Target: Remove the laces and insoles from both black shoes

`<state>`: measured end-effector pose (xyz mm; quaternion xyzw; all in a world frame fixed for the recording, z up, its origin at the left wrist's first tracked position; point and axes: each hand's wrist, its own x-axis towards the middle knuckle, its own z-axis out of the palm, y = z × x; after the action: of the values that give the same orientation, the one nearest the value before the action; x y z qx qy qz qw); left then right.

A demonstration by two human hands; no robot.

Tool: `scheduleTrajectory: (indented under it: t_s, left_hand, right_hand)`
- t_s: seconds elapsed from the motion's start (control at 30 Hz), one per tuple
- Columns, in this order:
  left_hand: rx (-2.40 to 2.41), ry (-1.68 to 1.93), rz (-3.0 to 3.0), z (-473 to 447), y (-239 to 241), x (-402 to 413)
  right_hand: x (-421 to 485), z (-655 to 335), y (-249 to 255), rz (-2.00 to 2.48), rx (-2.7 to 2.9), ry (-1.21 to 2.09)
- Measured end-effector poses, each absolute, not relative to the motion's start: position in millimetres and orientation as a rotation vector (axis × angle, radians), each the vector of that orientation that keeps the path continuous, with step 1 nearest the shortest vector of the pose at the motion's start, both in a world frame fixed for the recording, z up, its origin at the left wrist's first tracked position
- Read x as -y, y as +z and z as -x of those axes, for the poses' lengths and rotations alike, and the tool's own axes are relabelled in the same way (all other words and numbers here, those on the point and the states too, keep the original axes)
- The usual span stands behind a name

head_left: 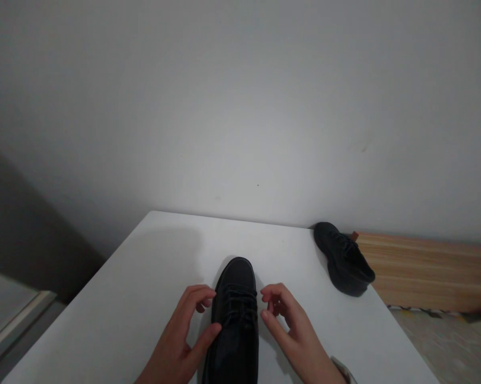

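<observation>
A black lace-up shoe (236, 341) lies on the white table (160, 256), its toe pointing to the wall and its heel cut off by the lower edge of the picture. Dark laces (240, 306) run across its front. My left hand (188, 325) is at the shoe's left side, thumb and fingers apart, the thumb tip by the edge of the opening. On the other side my right hand (286, 320) hovers just beside the laces, fingers curled loosely with a gap to the thumb. Neither hand shows anything in its grasp.
A second black shoe (344, 261) stands at the table's back right edge, near the wall (240, 106). Beyond that edge is a wood-grain board (424, 269), with a patterned surface (440, 341) lower down. A pale-edged piece of furniture (16, 325) is at the lower left.
</observation>
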<state>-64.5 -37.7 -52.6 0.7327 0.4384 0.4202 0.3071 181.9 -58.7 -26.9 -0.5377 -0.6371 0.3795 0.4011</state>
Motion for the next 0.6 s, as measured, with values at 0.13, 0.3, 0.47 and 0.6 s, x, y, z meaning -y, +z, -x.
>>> scheduleTrajectory:
  t_s: [0.13, 0.3, 0.47, 0.6]
  left_hand:
    - [-1.066, 0.928, -1.654, 91, -85, 49]
    - [-0.897, 0.784, -1.346, 78, -147, 34]
    - [-1.077, 0.566, -1.184, 33, -181, -5]
    - [-1.004, 0.587, -1.301, 22, -149, 11]
  right_hand:
    - [84, -196, -61, 1.317, 1.614, 1.078]
    - [102, -185, -114, 1.199, 1.428, 1.189]
    - [108, -172, -137, 1.324, 1.445, 1.165]
    - [114, -184, -136, 1.365, 1.408, 1.015]
